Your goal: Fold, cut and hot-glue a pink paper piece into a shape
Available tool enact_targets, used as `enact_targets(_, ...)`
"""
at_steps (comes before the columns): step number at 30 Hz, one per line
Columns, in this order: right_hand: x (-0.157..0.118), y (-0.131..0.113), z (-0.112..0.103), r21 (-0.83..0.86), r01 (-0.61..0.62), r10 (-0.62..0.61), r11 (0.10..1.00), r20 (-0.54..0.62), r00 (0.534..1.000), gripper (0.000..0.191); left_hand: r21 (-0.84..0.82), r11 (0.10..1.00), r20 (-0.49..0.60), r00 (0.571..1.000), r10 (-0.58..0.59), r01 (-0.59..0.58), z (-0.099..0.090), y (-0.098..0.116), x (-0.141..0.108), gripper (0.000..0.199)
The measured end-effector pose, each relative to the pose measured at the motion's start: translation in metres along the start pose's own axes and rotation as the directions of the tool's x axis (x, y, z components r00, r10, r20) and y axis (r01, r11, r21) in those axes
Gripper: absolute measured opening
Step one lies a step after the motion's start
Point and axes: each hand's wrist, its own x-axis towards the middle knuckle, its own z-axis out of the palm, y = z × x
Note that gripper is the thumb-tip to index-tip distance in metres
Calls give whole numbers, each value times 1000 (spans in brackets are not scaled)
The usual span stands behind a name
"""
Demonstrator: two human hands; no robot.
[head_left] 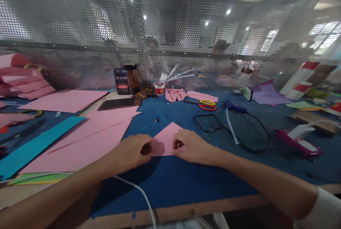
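Observation:
A small pink sheet of paper [165, 140] lies on the blue table top, its upper point facing away from me and its straight edge toward me. My left hand [140, 148] grips its left end with curled fingers. On the right part of the same paper rests my right hand [188, 145], thumb and fingertips pinched together at the near edge. Both hands partly cover the paper's ends. Larger pink sheets [98, 140] are spread just left of my left hand.
Scissors [207, 105], a blue glue gun [234, 106] with a black cord, and a paper cup [160, 88] of clear sticks stand beyond my hands. A blue strip [42, 145] lies left, a magenta power strip [298, 143] right. A perforated metal screen [170, 26] closes the back.

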Motion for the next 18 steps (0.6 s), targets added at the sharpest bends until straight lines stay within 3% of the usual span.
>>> enact_targets(18, 0, 0, 1, 5, 1, -1, 1000, -3, 1000, 12, 36, 997, 187, 980, -73, 67, -27, -1, -1, 7)
